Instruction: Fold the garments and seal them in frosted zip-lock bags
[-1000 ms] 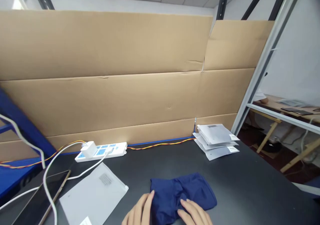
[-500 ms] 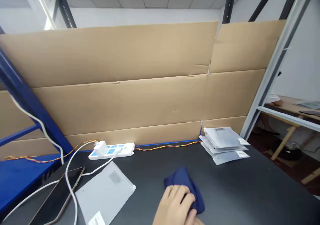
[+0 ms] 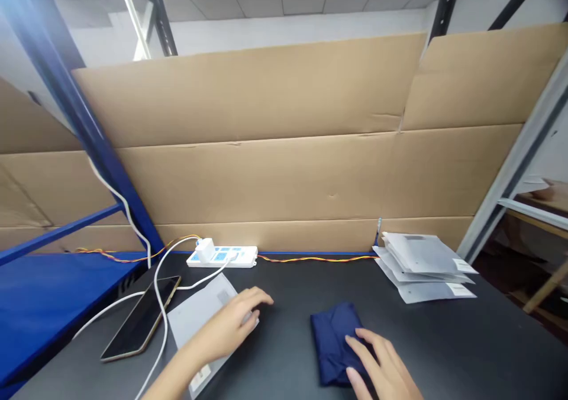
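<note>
A folded navy-blue cloth (image 3: 333, 335) lies on the black tabletop in front of me. My right hand (image 3: 381, 364) rests its spread fingertips on the cloth's right side, and part of that hand runs out of view at the bottom. Farther left, my left hand (image 3: 242, 317) reaches over a frosted zip bag (image 3: 197, 305), its fingers stretched out and nothing in them. The bag lies flat with a white label near its lower end; my wrist and forearm cover part of it. Whether the left hand touches the bag I cannot tell.
A phone (image 3: 142, 320) lies at the left under a white cable (image 3: 163, 305). Behind it sits a white power strip (image 3: 242, 257) with a plug. Several frosted bags (image 3: 421, 264) are stacked at the back right. A cardboard wall (image 3: 275, 181) closes the back.
My left hand has left the navy cloth and moved left over the frosted bag. My right hand now shows on the cloth, which looks flatter and squarer. The view has turned left.
</note>
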`<act>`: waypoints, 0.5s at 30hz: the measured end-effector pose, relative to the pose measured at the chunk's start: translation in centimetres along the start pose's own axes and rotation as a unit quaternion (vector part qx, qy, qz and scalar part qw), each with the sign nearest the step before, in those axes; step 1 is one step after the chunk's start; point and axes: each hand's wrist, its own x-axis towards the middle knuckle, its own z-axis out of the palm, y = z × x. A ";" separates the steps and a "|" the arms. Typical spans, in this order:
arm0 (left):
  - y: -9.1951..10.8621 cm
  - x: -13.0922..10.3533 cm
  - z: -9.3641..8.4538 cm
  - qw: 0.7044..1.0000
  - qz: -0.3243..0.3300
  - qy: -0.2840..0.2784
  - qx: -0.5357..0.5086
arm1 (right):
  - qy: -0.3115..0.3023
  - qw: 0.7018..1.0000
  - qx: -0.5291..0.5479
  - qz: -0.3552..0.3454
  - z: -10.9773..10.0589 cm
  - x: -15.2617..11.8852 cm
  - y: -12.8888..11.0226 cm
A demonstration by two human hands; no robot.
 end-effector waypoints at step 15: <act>-7.3 1.2 -0.8 0.998 0.027 0.000 0.056 | -0.223 0.928 0.180 0.238 -0.7 4.2 7.0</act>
